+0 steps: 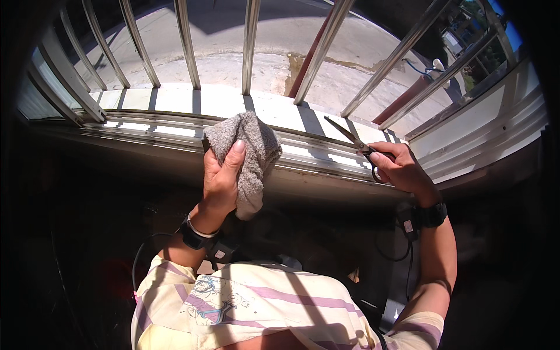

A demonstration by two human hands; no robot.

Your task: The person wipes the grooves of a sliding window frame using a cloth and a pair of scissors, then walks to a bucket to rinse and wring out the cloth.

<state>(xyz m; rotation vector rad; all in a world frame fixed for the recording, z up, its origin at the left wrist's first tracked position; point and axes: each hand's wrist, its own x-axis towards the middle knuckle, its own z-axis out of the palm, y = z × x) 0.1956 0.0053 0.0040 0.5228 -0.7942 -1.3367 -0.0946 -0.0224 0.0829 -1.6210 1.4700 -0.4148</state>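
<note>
My left hand [222,179] grips a crumpled grey terry cloth [251,153], its thumb on top and the lower end hanging below. The cloth is held over the sliding-window track [175,134]; whether it touches the track, I cannot tell. Farther right, a pair of scissors [359,144] with dark handles is in my right hand [396,168], with fingers at the handle loops. The blades point up and left above the white sill and look closed together. A dark band is around each wrist.
Upright metal bars [249,48] stand beyond the white sill [280,108]. A sliding window frame [70,81] is at the left, and a ridged white frame [481,127] at the right. Black cables [409,258] hang near both forearms. Concrete ground lies outside.
</note>
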